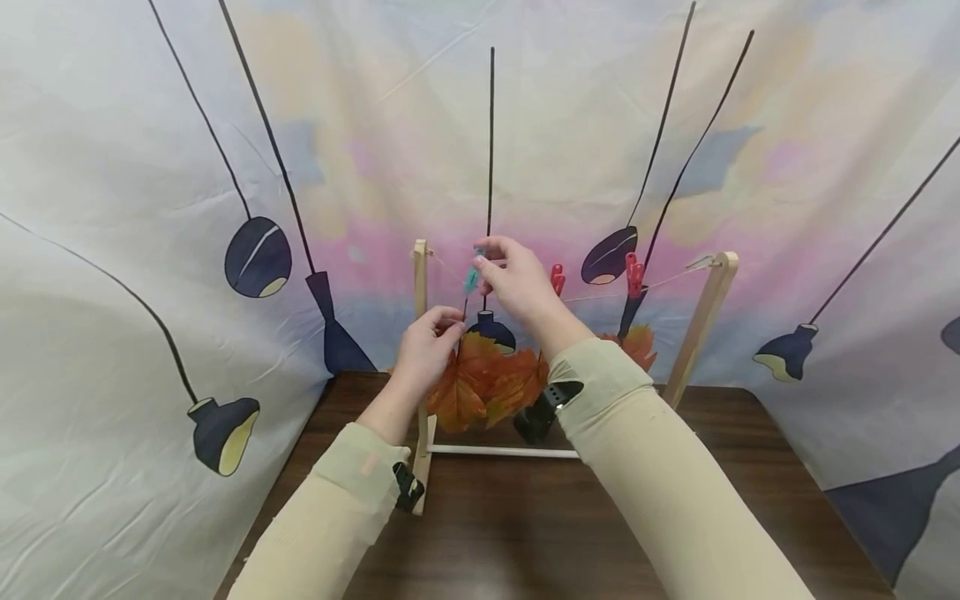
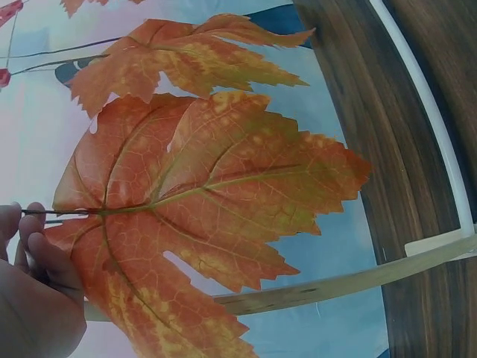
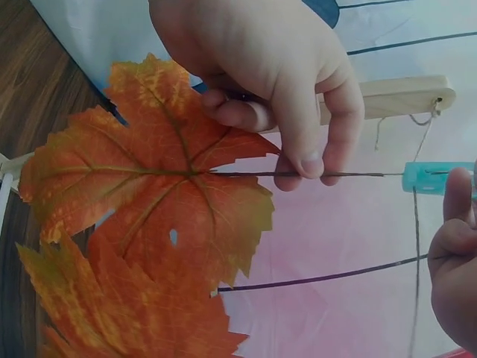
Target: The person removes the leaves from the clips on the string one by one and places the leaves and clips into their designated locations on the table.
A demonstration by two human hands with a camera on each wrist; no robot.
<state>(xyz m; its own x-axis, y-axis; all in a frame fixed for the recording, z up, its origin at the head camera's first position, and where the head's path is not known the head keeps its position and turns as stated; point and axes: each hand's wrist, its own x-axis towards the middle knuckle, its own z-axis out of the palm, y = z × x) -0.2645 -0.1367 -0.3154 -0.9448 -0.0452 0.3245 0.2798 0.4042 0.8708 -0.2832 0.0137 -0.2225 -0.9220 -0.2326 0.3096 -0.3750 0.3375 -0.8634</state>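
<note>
My left hand (image 1: 429, 346) pinches the thin dark stem of an orange artificial maple leaf (image 2: 201, 186), which hangs below the fingers. Just above it, my right hand (image 1: 517, 275) holds a teal clothespin (image 3: 428, 177) between thumb and fingers. In the right wrist view the stem's upper end reaches the clothespin, right where the string (image 3: 416, 253) passes. Whether the clothespin's jaws have closed on the stem, I cannot tell. Beside this leaf hangs a second orange leaf (image 2: 186, 56), partly overlapped by it.
A wooden frame, with a left post (image 1: 420, 283) and a right post (image 1: 701, 329), carries the string. Red clothespins (image 1: 634, 275) sit on the string to the right, with another leaf (image 1: 639, 346) below. A white bar (image 1: 502, 452) joins the frame's base on the brown table (image 1: 495, 525).
</note>
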